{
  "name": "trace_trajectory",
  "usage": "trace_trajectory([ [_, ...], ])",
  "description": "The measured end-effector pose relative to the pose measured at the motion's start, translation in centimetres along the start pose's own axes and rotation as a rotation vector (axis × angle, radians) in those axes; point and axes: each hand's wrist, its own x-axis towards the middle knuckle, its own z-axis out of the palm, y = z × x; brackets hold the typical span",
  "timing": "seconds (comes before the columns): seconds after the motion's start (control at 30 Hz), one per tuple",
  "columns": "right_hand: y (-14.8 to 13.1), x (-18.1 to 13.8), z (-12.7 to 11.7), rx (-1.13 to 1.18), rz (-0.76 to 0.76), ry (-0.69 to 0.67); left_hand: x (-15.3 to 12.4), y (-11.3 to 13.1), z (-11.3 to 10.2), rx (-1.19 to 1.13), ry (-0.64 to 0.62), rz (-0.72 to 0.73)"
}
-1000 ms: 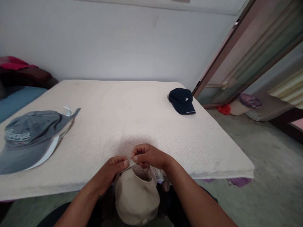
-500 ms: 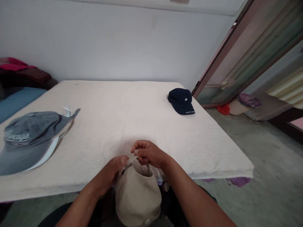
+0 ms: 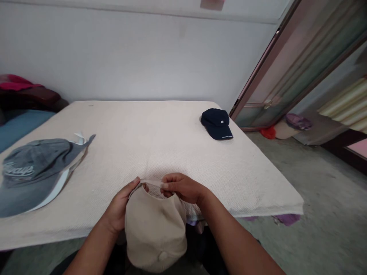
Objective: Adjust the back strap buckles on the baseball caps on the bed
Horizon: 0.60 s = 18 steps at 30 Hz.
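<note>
A beige cap (image 3: pixel 156 229) rests in my lap at the near edge of the table, crown toward me and its back opening facing away. My left hand (image 3: pixel 119 204) grips the cap's left rear side, thumb on the end of the back strap. My right hand (image 3: pixel 182 188) pinches the other end of that strap, which is stretched flat between both hands. A grey cap (image 3: pixel 31 172) with pale lettering lies at the left on the cloth. At the far right corner sits a navy cap (image 3: pixel 217 123).
The table carries a cream textured cloth (image 3: pixel 149 149). Red and dark bedding (image 3: pixel 25 91) and a blue mattress lie at the far left. At the right, a sliding glass door (image 3: pixel 301 65) stands above a concrete floor with a red object and pale bundles.
My hands have moved apart, drawing the strap out flat. The beige cap has shifted left and a little toward me. The view has tilted slightly.
</note>
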Motion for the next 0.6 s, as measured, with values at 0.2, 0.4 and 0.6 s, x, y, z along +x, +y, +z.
trace_trajectory([
  [0.2, -0.7, -0.5, -1.5, 0.245, -0.16, 0.179, 0.8, -0.8, -0.3, 0.188, -0.088, 0.076],
  [0.4, -1.1, -0.4, -3.4, 0.392, -0.273, 0.305, 1.2, -1.7, -1.8, 0.255, -0.254, 0.118],
  [0.6, -1.2, -0.1, -3.3, 0.399, -0.275, 0.409, 1.4, -0.4, -0.8, 0.072, -0.175, 0.309],
])
